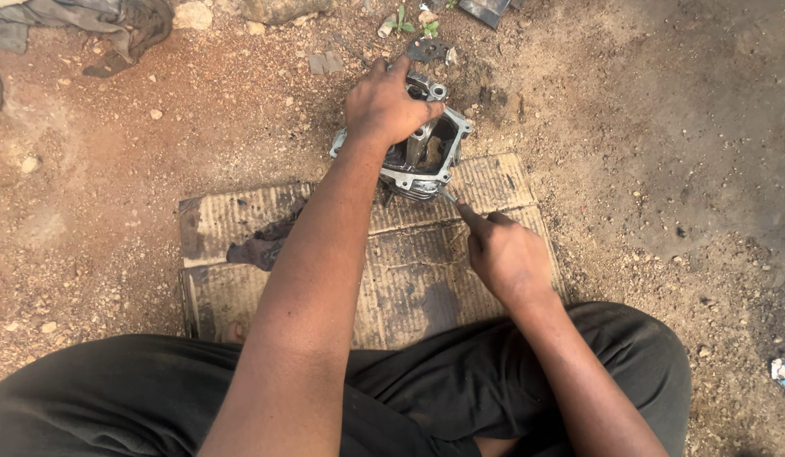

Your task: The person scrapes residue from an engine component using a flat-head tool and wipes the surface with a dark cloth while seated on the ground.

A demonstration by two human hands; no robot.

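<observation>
Your left hand [384,106] covers the engine casing [426,152] from ten o'clock, your right hand [507,258] closes five o'clock. Open dirt lies at three o'clock. A dark rag [257,250] blocks eight o'clock on the cardboard [409,279]; a gasket [428,49] sits at twelve.

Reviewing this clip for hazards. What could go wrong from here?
1. The thin tool in the right hand works at the rim of the metal engine casing; a slip could jab the left hand steadying it.
2. The casing sits half off the cardboard, open over loose dirt; grit could get inside.
</observation>
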